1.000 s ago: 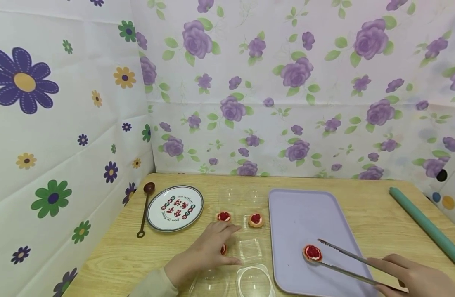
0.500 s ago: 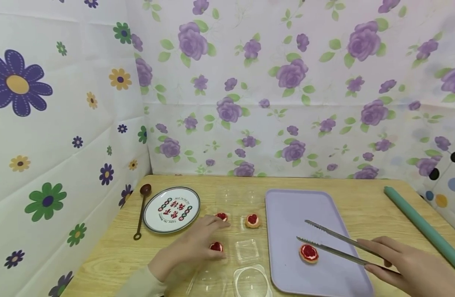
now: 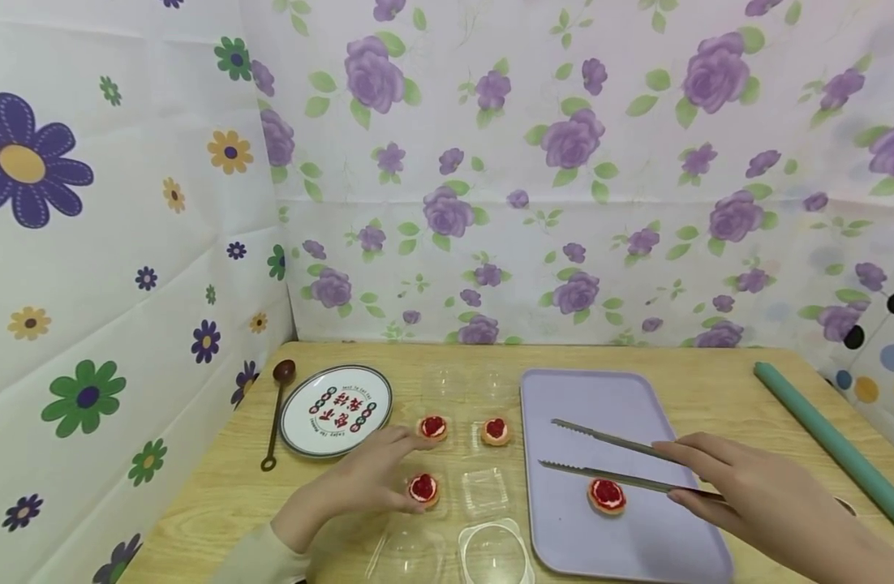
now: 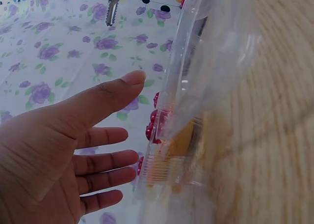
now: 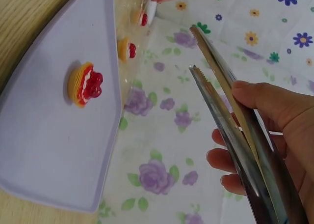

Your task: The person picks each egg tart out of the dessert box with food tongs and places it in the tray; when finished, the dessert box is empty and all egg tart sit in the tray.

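My right hand (image 3: 754, 487) holds a pair of metal tongs (image 3: 637, 482) over the lilac tray (image 3: 593, 422), the tong arms apart with nothing between them. A small red-topped tart (image 3: 606, 496) lies on the tray just below the tongs; it also shows in the right wrist view as a fluted tart (image 5: 84, 85). My left hand (image 3: 359, 478) hovers with fingers extended beside a clear plastic container (image 3: 485, 492). Tarts sit in the container's near left (image 3: 423, 490), far left (image 3: 433, 427) and far right parts. In the left wrist view, the left hand (image 4: 64, 155) holds nothing.
Clear domed lids (image 3: 496, 551) stand at the container's near and far sides. A white plate (image 3: 337, 410) with red lettering and a dark brown ladle (image 3: 275, 414) lie at the left. A green roll (image 3: 819, 430) lies at the right edge.
The tongs have come off the tray's tart and moved left above the tray. My left hand has drawn back to the left, uncovering the tarts in the container.
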Demonstrator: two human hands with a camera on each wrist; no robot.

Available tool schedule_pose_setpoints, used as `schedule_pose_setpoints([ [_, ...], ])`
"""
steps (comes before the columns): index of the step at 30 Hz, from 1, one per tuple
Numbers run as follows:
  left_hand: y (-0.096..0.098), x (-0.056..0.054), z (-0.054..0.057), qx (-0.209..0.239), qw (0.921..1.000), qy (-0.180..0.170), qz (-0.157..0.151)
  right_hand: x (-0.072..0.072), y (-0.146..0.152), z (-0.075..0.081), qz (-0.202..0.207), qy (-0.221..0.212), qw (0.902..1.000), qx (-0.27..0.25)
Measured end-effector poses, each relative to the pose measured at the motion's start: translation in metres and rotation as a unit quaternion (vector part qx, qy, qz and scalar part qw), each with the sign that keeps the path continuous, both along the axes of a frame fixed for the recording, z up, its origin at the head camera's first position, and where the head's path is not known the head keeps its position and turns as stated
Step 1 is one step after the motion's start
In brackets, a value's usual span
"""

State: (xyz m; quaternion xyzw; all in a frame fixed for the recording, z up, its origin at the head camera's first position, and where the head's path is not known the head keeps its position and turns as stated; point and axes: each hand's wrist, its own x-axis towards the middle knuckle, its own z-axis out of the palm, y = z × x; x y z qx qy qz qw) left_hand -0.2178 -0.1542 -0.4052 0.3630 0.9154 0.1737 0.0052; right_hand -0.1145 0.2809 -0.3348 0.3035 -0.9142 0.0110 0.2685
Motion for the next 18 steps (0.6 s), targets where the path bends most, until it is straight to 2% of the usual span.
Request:
schedule_pose_setpoints([
  [6,-0.007,0.004,-0.003,-0.002,1.0000,0.002,0.004,-0.013,-0.025,0.003,0.059,0.021,0.9980,-0.004],
  [9,-0.009,0.005,-0.006,-0.006,0.9999,0.002,0.010,-0.018,-0.038,0.001,0.081,0.015,0.9966,-0.008],
  [18,-0.013,0.004,-0.014,-0.001,0.9997,-0.002,0.024,-0.030,-0.079,-0.008,0.109,-0.010,0.9940,-0.006],
])
